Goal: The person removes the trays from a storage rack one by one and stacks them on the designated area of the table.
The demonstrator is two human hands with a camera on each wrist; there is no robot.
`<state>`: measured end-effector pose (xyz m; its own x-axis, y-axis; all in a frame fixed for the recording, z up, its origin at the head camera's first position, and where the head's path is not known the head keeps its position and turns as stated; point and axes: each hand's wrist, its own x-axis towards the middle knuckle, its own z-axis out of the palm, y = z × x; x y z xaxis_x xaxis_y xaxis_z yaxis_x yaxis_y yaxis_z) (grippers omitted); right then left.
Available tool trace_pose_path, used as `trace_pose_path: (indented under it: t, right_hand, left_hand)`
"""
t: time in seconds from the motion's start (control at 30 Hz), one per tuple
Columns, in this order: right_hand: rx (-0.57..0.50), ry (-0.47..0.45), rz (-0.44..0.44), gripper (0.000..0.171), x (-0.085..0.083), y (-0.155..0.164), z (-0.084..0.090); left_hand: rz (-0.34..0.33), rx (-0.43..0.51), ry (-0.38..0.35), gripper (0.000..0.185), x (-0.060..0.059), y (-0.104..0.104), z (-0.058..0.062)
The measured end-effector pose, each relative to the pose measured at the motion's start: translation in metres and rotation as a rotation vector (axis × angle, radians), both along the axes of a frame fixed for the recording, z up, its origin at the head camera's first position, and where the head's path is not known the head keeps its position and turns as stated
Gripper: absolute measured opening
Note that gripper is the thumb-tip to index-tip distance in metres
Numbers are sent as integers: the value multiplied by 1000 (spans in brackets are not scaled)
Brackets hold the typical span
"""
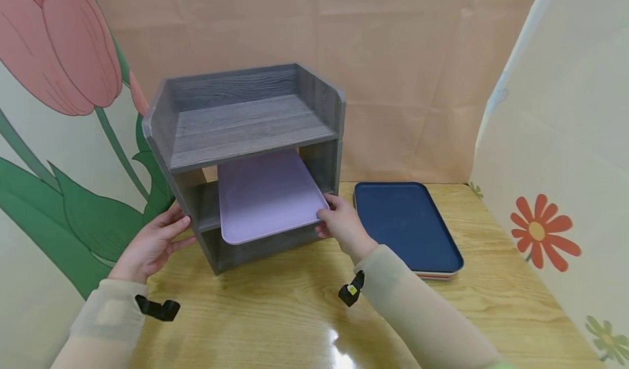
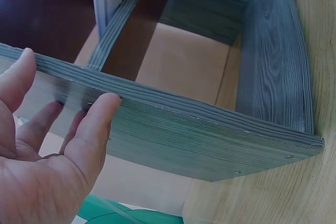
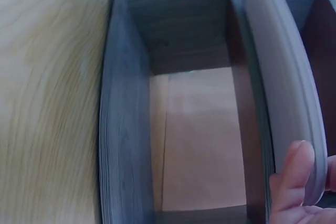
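Note:
A light purple tray [image 1: 270, 194] lies partly inside the middle compartment of a grey wood-grain shelf unit [image 1: 255, 123], its front sticking out past the shelf edge. My right hand [image 1: 341, 224] pinches the tray's front right corner, thumb on top and fingers below. In the right wrist view the fingers [image 3: 296, 171] grip the tray's rim [image 3: 286, 77] beside the shelf board. My left hand [image 1: 154, 243] is at the unit's left side panel [image 2: 173, 124], its fingers straight against the outer face and the thumb near the front edge.
To the right of the unit, a dark blue tray [image 1: 405, 224] tops a stack of trays on the wooden table [image 1: 265, 303]. A peach cloth [image 1: 393, 85] hangs behind, and flower-printed panels [image 1: 555, 140] stand at both sides.

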<state>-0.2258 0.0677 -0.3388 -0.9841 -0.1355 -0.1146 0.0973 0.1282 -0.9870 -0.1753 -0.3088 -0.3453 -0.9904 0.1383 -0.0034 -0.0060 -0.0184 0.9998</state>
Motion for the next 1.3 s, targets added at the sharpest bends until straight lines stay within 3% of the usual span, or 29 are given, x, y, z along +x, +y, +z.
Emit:
trace_pose_path:
  t: [0.13, 0.27, 0.97, 1.3]
  right_hand:
    - [-148, -92, 15, 60, 0, 1, 3]
    - [-215, -147, -8, 62, 0, 2, 5]
    - [-267, -179, -39, 62, 8, 27, 5]
    - [-278, -156, 5, 62, 14, 44, 8]
  left_hand:
    - [4, -2, 1, 74, 1, 0, 0]
    - [3, -1, 7, 73, 2, 0, 1]
    - [-4, 20, -17, 74, 1, 1, 1]
    - [-10, 14, -3, 74, 1, 0, 0]
